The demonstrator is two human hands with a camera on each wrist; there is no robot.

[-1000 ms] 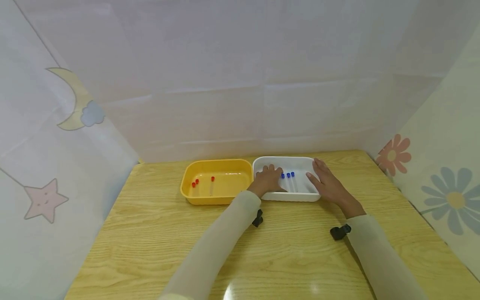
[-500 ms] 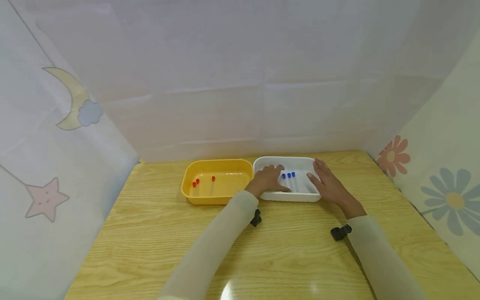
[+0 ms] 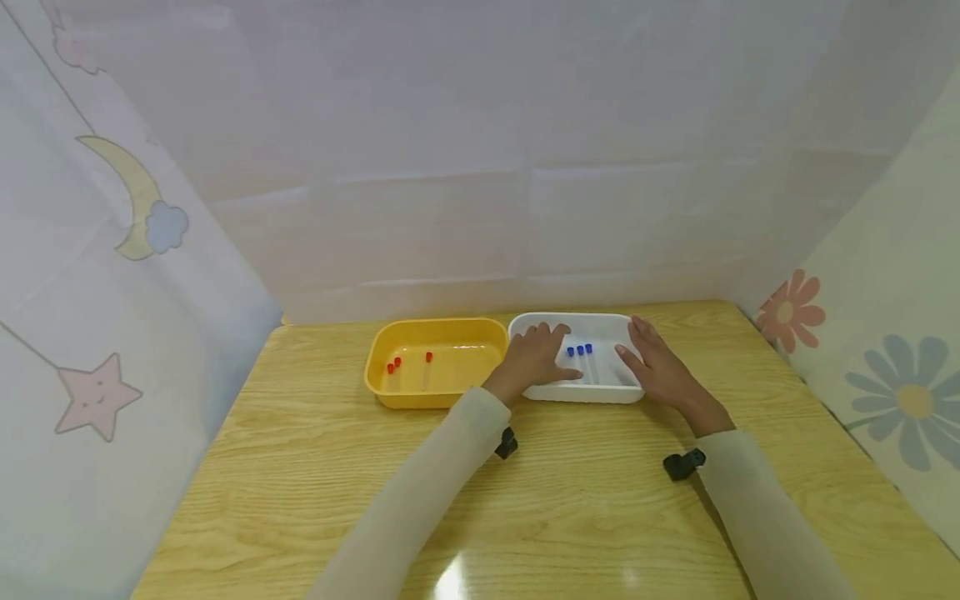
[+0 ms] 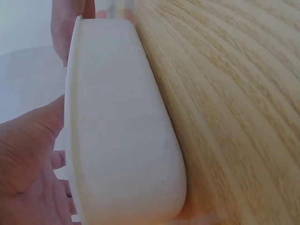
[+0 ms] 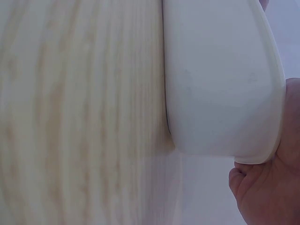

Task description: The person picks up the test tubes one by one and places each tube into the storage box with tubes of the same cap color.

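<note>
Inside the white tray (image 3: 585, 395) lie 3 clear, thin tubes with blue caps (image 3: 580, 351). My left hand (image 3: 531, 360) hovers over the tray's left part, fingers spread and thumb pointing toward the tubes, with nothing seen in its grasp. At the tray's right end my right hand (image 3: 660, 371) rests on the rim, fingers straight along the outside and thumb over the inside. The left wrist view shows the tray's front wall (image 4: 122, 122) with the left palm (image 4: 28, 173) beyond the rim. In the right wrist view the right hand (image 5: 272, 192) touches the tray's corner.
Left of the white tray, right beside it, stands a yellow tray (image 3: 420, 402) holding 3 clear tubes with red caps (image 3: 428, 357). Both trays sit near the back of a wood-grain table (image 3: 570, 500). A pale cloth backdrop (image 3: 420, 208) hangs behind and at both sides.
My left hand has drawn slightly left and its thumb has spread, uncovering more of the blue-capped tubes. The right hand stays at the rim. The head view has shifted slightly.
</note>
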